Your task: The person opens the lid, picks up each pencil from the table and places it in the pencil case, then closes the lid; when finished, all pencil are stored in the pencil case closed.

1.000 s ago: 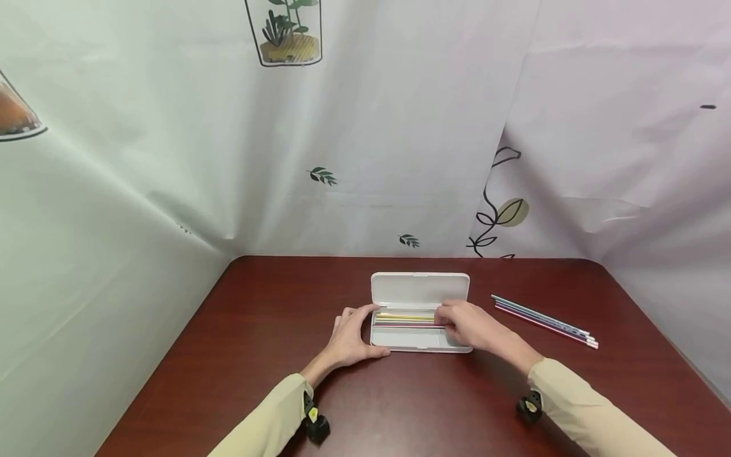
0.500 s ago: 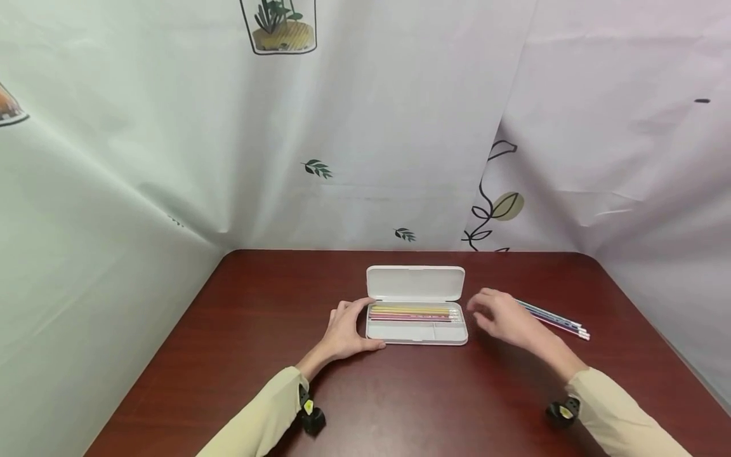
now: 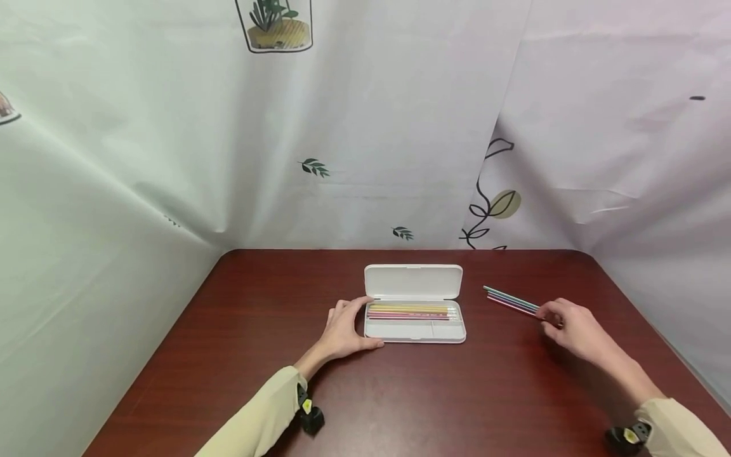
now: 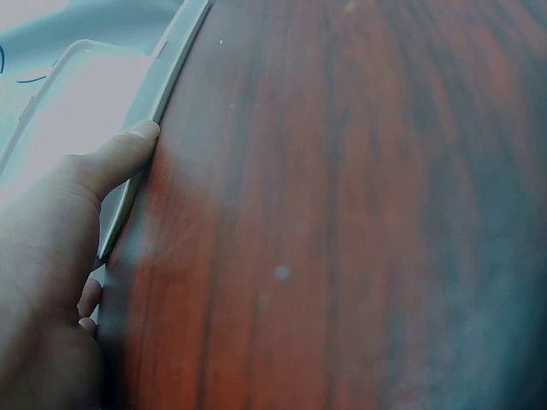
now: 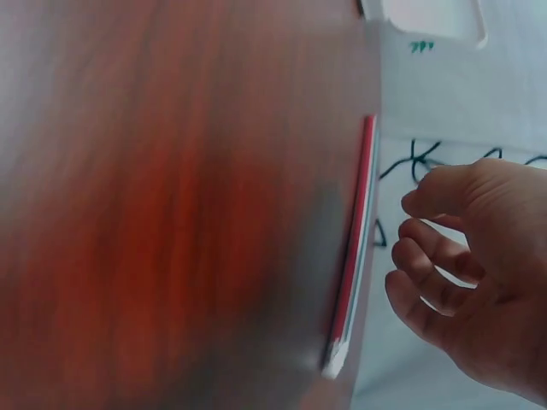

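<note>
Now the left hand (image 3: 342,330) rests open-fingered against the open case's (image 3: 415,330) left end at table centre, while the right hand (image 3: 573,327), fingers loosely curled and holding nothing, hovers at the loose pencils (image 3: 510,299) to its right.

Left hand (image 3: 345,330): lower centre of head view, forearm running in from bottom left, fingers relaxed, thumb straight. Right hand (image 3: 573,325): right of frame, forearm running in from bottom right corner, fingers loosely curled, nothing in its grip.
</note>
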`<state>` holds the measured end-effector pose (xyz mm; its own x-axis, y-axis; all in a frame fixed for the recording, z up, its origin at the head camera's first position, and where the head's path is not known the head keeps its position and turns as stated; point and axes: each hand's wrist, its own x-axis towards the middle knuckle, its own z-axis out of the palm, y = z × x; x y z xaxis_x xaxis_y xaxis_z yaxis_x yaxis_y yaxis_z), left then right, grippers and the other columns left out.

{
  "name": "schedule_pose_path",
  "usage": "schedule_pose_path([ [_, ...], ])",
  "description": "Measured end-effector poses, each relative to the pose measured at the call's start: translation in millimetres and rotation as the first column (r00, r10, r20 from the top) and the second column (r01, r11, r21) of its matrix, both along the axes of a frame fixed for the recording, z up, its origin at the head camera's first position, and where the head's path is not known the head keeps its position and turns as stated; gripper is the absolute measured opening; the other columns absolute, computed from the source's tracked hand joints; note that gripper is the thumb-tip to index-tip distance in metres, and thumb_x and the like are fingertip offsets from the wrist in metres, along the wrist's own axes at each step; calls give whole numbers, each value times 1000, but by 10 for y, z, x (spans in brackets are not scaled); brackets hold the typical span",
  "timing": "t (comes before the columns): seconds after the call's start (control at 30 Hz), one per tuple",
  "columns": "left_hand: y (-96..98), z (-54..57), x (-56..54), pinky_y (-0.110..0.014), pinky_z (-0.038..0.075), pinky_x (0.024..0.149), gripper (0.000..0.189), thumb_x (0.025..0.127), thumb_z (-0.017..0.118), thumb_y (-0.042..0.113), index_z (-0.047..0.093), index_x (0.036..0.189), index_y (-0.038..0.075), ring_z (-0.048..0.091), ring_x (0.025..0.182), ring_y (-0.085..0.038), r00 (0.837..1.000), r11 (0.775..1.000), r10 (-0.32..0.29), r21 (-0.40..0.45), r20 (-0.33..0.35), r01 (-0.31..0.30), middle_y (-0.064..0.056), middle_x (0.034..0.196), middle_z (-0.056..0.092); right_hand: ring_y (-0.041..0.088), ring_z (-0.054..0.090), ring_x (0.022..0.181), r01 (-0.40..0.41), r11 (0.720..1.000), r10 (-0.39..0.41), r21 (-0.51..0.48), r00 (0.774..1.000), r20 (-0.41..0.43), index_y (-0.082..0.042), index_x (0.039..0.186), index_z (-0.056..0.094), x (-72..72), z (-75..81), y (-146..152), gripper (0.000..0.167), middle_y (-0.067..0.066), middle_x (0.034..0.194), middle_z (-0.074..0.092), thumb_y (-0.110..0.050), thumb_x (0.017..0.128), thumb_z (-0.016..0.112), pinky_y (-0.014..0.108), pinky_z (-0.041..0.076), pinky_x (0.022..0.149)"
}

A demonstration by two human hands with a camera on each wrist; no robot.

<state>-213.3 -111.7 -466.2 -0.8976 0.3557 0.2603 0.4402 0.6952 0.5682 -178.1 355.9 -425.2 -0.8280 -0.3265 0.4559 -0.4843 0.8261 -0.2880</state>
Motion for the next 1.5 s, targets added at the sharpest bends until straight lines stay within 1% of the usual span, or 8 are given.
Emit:
schedule_pose_path([
  [0.17,1,-1,-7,-45,32,90,90,63,92,43,54,140,14,45,107,-24,1000,1000,-2,3,-4,3,-3,121,62,19,57,70,83,997,-83,1,997,5,-7,86,69,39,-64,144,24,0,84,60,7,70,80,36,46,60],
  [0.4,6,-4,-4,-44,32,90,90,63,92,42,54,140,15,45,108,-24,1000,1000,0,-1,-1,0,-3,121,61,22,56,69,110,993,-110,32,994,-19,-5,86,69,40,-106,261,25,3,82,59,6,67,80,40,44,61],
  [0.6,5,-6,-6,-44,32,89,90,64,92,42,54,140,14,45,107,-23,1000,1000,-3,-3,-4,3,-3,121,61,22,55,70,115,993,-116,39,993,14,-5,87,69,50,-132,304,24,5,84,59,6,69,79,41,44,60],
  [0.83,4,-5,-10,-44,32,89,90,63,92,42,54,140,15,45,107,-23,1000,1000,1,-1,0,-1,-2,121,61,16,51,68,120,992,-120,46,993,13,-6,87,69,40,-154,329,22,1,80,56,5,70,77,37,42,58],
  [0.97,4,0,-6,-44,32,89,90,63,92,42,54,140,14,45,107,-23,1000,1000,-1,0,-2,1,-2,121,61,14,49,67,118,992,-120,46,992,31,-6,88,68,44,-169,332,21,-1,78,54,5,71,76,36,40,56],
  [1.1,3,1,-2,-44,32,90,90,64,92,42,54,140,14,45,108,-23,1000,1000,0,0,3,0,-2,122,61,15,49,67,123,991,-125,51,991,56,-6,88,68,40,-174,330,21,-2,77,53,5,71,75,36,40,55],
  [1.33,6,-3,-4,-44,32,90,90,63,92,42,54,140,14,45,108,-23,1000,1000,4,1,2,-4,-2,121,61,18,49,67,126,989,-136,83,982,128,-4,88,67,15,-145,333,19,0,77,54,6,73,74,40,40,55],
  [1.5,8,-4,-7,-45,32,90,90,63,92,42,54,140,14,45,108,-23,1000,1000,3,1,-4,-3,-2,120,61,17,49,66,111,989,-124,96,983,133,-5,87,67,8,-136,333,19,-1,76,53,6,73,73,39,41,54],
])
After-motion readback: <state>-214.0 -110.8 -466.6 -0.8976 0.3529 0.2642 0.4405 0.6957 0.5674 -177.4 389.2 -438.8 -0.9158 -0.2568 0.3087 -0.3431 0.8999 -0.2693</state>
